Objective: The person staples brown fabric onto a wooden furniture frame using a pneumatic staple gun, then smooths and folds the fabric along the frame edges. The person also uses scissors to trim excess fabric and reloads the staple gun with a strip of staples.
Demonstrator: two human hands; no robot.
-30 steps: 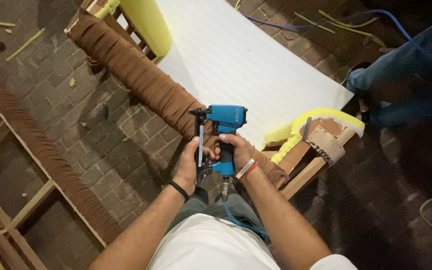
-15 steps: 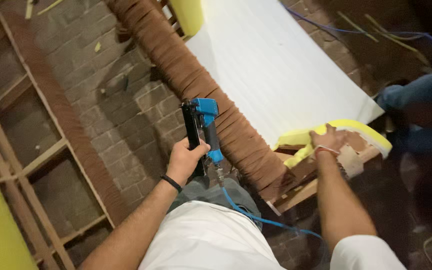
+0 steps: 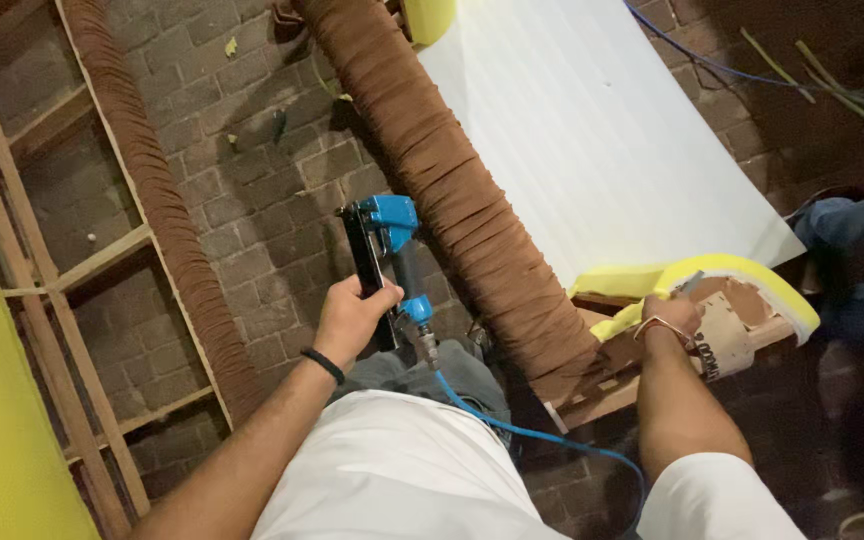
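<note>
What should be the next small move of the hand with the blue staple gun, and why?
Probably bring the blue staple gun in the left hand across to the yellow foam edge. The right hand presses there on the wooden frame corner, while the gun is held away over the brick floor, its nose touching nothing.
</note>
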